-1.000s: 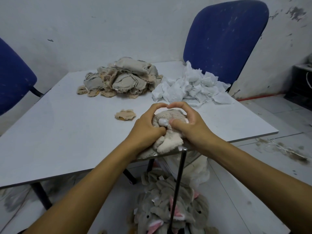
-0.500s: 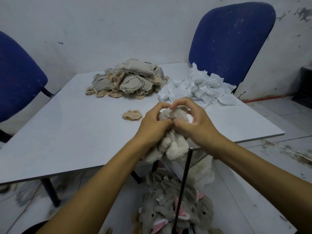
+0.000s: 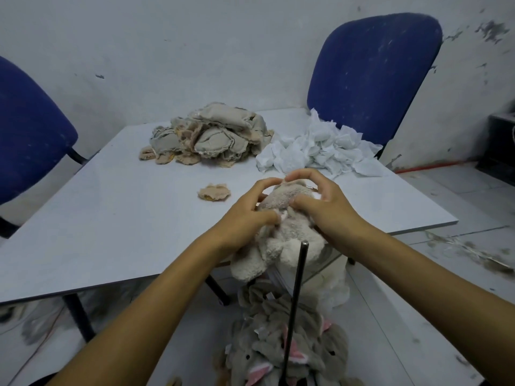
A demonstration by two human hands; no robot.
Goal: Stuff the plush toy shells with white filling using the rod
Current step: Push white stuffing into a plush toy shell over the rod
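A beige plush toy (image 3: 281, 240) hangs over the near edge of the grey table (image 3: 117, 215). My left hand (image 3: 245, 215) grips its left side and my right hand (image 3: 326, 207) grips its right side, thumbs pressing near a bit of white filling at its middle. A dark metal rod (image 3: 296, 296) stands upright just in front of the toy, its top end free of the fabric. A heap of white filling (image 3: 317, 151) lies at the table's far right. Unstuffed tan shells (image 3: 209, 137) are piled at the far middle.
A small tan fabric scrap (image 3: 214, 191) lies left of my hands. Grey plush toys with pink ears (image 3: 281, 349) are heaped on the floor around the rod's base. Blue chairs stand at the far right (image 3: 373, 71) and at the left (image 3: 28, 129).
My hands have lifted the plush toy up off the rod, whose top end now shows below the toy. My thumbs shifted over its middle.
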